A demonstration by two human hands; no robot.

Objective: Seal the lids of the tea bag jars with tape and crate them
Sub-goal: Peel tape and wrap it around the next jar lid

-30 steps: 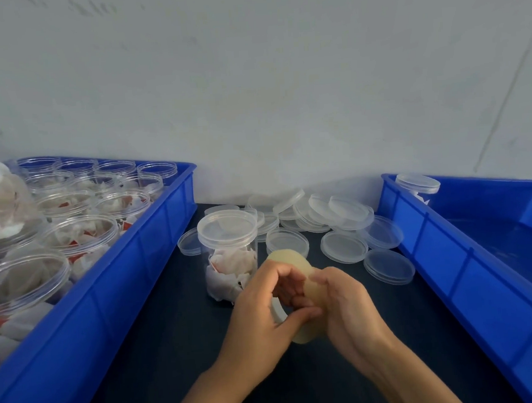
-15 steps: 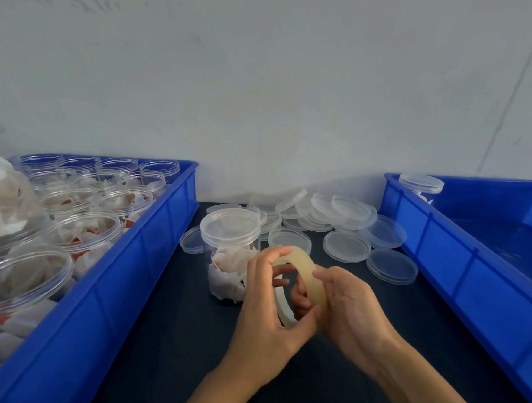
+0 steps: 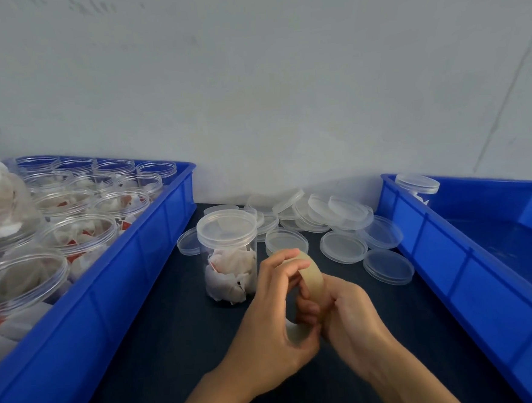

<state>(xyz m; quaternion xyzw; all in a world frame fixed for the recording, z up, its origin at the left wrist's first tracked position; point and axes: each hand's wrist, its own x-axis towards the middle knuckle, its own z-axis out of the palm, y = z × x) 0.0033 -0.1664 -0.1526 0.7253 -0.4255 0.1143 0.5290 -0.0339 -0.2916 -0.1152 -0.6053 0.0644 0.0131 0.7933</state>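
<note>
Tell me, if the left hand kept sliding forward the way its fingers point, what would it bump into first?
Probably the loose lid lying just beyond the left hand, which holds the tape roll. The lidded jar stands slightly left of that line; depth is hard to judge.

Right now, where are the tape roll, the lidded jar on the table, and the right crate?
tape roll [image 3: 314, 273], head view, outer band above the hands
lidded jar [image 3: 226, 226], head view, lid top
right crate [image 3: 432, 252], head view, near side wall
</note>
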